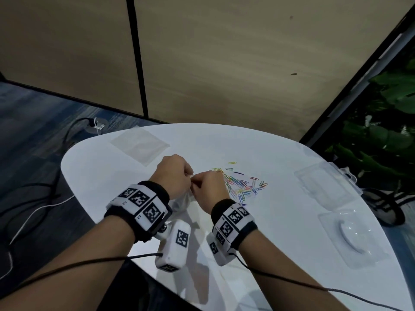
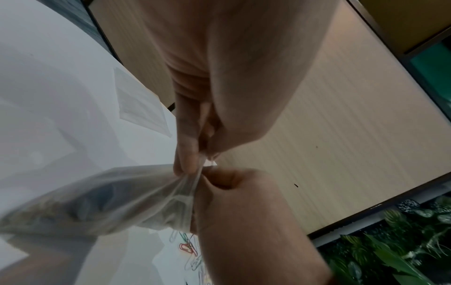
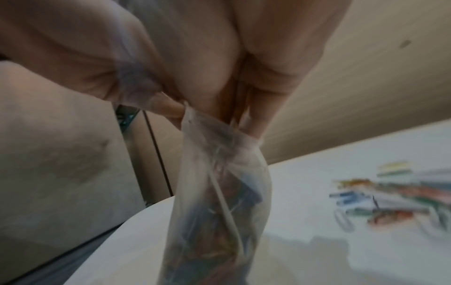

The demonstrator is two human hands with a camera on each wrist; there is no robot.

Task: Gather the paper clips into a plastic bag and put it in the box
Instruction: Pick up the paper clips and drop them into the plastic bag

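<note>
Taking the paper clips (image 1: 241, 184) heaped on the desk (image 1: 280, 221) as my landmark, I work from their far left. A spare flat plastic sheet or bag (image 1: 139, 144) lies there near the desk's rim, untouched, probably a reserve.

Just left of the heap, my left hand (image 1: 171, 176) pinches one lip of the plastic bag (image 2: 127, 196), its fingers (image 2: 187, 154) curled tight on the film. My right hand (image 1: 207, 189), touching the heap's left edge, pinches the opposite lip; the right wrist view shows its fingers (image 3: 258, 108) clamped on the rim. The bag hangs below both hands, above the desk. I judge the two grips are parting the mouth, kept beside the clips so loading is a short reach. Dim colours show through the film, but I cannot tell whether clips are inside.

Right of the heap, well apart, sits the clear box (image 1: 323, 187), open, ready to receive the bag. Nearer me lies what looks like its lid (image 1: 352, 239).
</note>
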